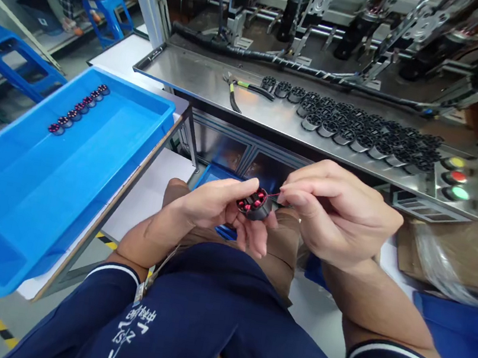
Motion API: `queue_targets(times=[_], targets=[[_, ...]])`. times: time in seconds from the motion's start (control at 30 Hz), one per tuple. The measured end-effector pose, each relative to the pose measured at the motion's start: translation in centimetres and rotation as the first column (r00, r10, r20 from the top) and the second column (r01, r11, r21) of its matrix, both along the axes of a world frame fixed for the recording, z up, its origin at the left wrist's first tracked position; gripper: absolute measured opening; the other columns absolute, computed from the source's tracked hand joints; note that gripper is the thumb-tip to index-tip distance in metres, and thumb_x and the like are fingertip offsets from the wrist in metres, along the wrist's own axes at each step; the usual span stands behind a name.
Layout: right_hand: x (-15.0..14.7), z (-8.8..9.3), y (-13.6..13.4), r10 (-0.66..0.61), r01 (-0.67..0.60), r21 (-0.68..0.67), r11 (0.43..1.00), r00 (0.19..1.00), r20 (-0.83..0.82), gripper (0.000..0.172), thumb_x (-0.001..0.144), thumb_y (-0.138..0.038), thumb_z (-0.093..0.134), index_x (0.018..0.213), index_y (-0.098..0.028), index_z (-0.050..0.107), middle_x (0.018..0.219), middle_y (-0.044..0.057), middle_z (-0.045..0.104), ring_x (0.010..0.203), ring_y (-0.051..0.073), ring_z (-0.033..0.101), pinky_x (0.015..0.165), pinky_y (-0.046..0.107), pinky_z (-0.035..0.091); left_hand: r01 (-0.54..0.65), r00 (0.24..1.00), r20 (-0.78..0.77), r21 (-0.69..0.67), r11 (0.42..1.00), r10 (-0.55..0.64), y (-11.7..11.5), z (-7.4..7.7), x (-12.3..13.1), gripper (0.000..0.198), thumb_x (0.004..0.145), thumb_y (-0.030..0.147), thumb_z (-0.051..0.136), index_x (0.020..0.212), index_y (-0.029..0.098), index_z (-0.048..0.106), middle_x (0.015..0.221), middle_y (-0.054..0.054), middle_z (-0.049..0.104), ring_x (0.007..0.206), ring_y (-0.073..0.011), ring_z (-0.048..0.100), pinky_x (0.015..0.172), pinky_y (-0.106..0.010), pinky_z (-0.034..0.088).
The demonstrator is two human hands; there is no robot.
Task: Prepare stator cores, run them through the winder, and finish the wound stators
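My left hand (221, 206) is closed around a small round black part with red wire windings (254, 203), held in front of my chest. My right hand (333, 211) is closed in a pinch on a thin wire at the right side of that same part. Several black round parts without windings (363, 132) lie in rows on the steel shelf (200, 80) ahead. A row of several wound parts (79, 109) sits in the blue tray (31, 184) at my left.
Wire cutters with green-yellow handles (246, 89) lie on the steel shelf. Yellow, red and green push buttons (457, 177) sit at its right end. Machine fixtures stand behind. A plastic bag on cardboard (456, 253) lies at right. Another person sits on a blue stool (108, 13) far left.
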State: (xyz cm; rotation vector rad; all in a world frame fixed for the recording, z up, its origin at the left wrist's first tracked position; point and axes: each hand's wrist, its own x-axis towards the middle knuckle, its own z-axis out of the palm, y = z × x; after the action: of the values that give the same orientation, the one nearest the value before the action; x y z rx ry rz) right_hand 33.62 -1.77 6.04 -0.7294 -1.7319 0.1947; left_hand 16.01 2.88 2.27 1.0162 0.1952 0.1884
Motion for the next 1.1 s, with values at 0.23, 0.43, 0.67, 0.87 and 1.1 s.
queue_targets(times=[0.23, 0.43, 0.67, 0.87, 1.1], targets=[[-0.2, -0.1, -0.5, -0.178, 0.173, -0.087, 0.981, 0.983, -0.052, 0.016, 0.088, -0.015, 0.07, 0.074, -0.022, 0.067, 0.068, -0.001, 0.068, 0.06, 0.013, 0.063, 0.055, 0.027, 0.051, -0.631, 0.76, 0.287, 0.107, 0.769, 0.583, -1.4, -0.6, 0.2, 0.044, 0.079, 0.041, 0.08, 0.113, 0.024, 0.058, 0.106, -0.003, 0.072, 0.089, -0.0181, 0.076, 0.072, -0.026, 0.062], [-0.2, -0.5, -0.3, -0.127, 0.118, -0.092, 0.989, 0.988, -0.088, 0.017, 0.091, -0.022, 0.069, 0.074, -0.023, 0.067, 0.066, 0.0, 0.066, 0.059, 0.014, 0.063, 0.055, 0.03, 0.05, -0.706, 0.692, 0.41, 0.214, 0.675, 0.594, -0.7, -1.4, 1.0, 0.051, 0.072, 0.052, 0.084, 0.105, 0.026, 0.056, 0.107, -0.003, 0.072, 0.109, -0.0236, 0.072, 0.089, -0.034, 0.062], [-0.4, -0.8, -0.5, -0.191, 0.181, -0.086, 0.98, 0.973, -0.127, 0.018, 0.091, -0.023, 0.068, 0.073, -0.024, 0.068, 0.067, 0.0, 0.065, 0.062, 0.014, 0.062, 0.056, 0.031, 0.049, -0.651, 0.759, 0.278, 0.306, 0.695, 0.589, -1.3, -1.7, 1.3, 0.046, 0.077, 0.053, 0.079, 0.107, 0.023, 0.063, 0.103, -0.004, 0.075, 0.081, -0.018, 0.076, 0.067, -0.029, 0.064], [-2.0, -1.6, -1.7, -0.212, 0.063, -0.41, 0.91, 0.921, -0.328, 0.025, 0.092, -0.034, 0.069, 0.069, -0.024, 0.065, 0.067, 0.001, 0.064, 0.058, 0.015, 0.057, 0.055, 0.033, 0.048, -0.807, 0.588, 0.457, 0.275, 0.522, 0.668, -0.5, -2.4, 1.4, 0.039, 0.076, 0.04, 0.084, 0.108, 0.027, 0.066, 0.115, 0.0, 0.075, 0.095, -0.018, 0.076, 0.087, -0.035, 0.065], [-4.2, -2.6, -1.8, -0.112, -0.568, -0.603, 0.56, 0.669, -0.735, 0.031, 0.078, -0.044, 0.082, 0.064, -0.021, 0.068, 0.058, -0.001, 0.061, 0.051, 0.011, 0.052, 0.049, 0.025, 0.043, -0.785, 0.615, 0.412, 0.232, 0.575, 0.673, 0.8, -1.8, 0.6, 0.042, 0.067, 0.04, 0.09, 0.098, 0.025, 0.066, 0.11, -0.002, 0.076, 0.091, -0.0162, 0.076, 0.08, -0.027, 0.064]])
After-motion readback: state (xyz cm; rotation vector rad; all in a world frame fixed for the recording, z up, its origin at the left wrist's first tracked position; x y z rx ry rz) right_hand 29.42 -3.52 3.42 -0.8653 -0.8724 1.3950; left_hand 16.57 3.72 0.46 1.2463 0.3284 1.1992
